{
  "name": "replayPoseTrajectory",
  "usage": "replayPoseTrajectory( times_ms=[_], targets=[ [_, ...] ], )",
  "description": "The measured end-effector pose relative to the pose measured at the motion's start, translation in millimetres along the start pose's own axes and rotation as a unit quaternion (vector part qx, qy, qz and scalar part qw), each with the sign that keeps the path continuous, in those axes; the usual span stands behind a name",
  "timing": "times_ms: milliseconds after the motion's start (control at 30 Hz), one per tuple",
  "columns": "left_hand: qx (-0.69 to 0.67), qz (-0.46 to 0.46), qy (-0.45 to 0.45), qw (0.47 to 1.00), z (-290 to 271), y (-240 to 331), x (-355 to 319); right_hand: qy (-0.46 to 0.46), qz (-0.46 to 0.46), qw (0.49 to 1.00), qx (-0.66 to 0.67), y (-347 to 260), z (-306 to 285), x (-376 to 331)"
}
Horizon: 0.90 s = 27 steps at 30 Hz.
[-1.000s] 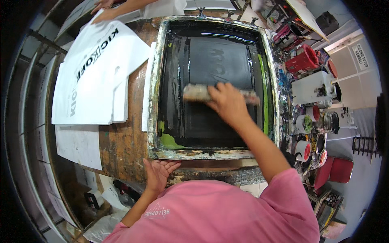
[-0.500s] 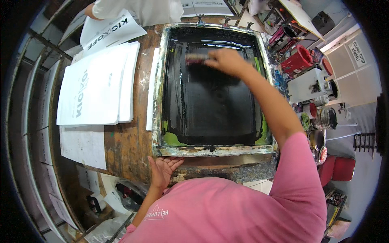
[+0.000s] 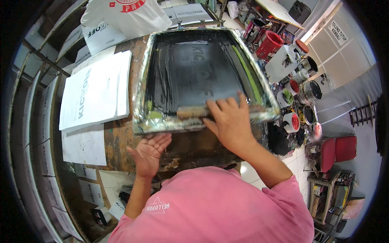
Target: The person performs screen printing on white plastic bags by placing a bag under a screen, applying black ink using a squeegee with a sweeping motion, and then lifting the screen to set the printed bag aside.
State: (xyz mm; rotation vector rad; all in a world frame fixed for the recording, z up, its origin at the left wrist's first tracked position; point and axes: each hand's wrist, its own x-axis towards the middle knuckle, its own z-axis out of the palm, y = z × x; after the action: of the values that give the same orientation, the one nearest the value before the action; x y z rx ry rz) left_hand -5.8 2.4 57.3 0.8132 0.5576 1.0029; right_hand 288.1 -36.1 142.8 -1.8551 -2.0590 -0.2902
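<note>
A screen-printing frame (image 3: 140, 97) with a stained rim lies on the wooden table in front of me. Wet black ink covers its mesh (image 3: 190, 77), with green strips along the sides and pale lettering faintly visible. My right hand (image 3: 231, 121) grips a wooden-handled squeegee (image 3: 192, 112) at the frame's near end. Its blade is hidden. My left hand (image 3: 149, 153) is open, palm up, its fingertips at or just under the frame's near left edge, which appears raised; whether they touch it I cannot tell.
A stack of printed white sheets (image 3: 95, 93) sits on the table (image 3: 121, 141) to the left. Beyond it stands a person in a white shirt (image 3: 133, 18) beside another sheet. Ink tubs and a red bucket (image 3: 269, 44) crowd the right. Metal racks (image 3: 36, 121) line the far left.
My right hand has pulled the squeegee from the far part of the mesh to the near end. The frame's near edge looks higher. My left hand stays open by it. The view has shifted.
</note>
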Motion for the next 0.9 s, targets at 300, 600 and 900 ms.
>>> replayPoseTrajectory(
  times_ms=[300, 600, 900],
  targets=[
    [0.599, 0.187, 0.026, 0.778, 14.9, 26.7, 76.4, 0.273, -0.073, 0.958, -0.045, 32.7, -60.2, 118.0],
    [0.845, 0.007, 0.049, 0.533, -24.1, -45.7, 67.4, 0.237, -0.06, 0.97, 0.0, 36.3, -111.4, 163.1],
    [0.575, 0.19, 0.175, 0.776, 47.4, 17.6, 143.2, 0.058, 0.179, 0.976, 0.113, 12.9, -166.2, 217.7]
  ],
)
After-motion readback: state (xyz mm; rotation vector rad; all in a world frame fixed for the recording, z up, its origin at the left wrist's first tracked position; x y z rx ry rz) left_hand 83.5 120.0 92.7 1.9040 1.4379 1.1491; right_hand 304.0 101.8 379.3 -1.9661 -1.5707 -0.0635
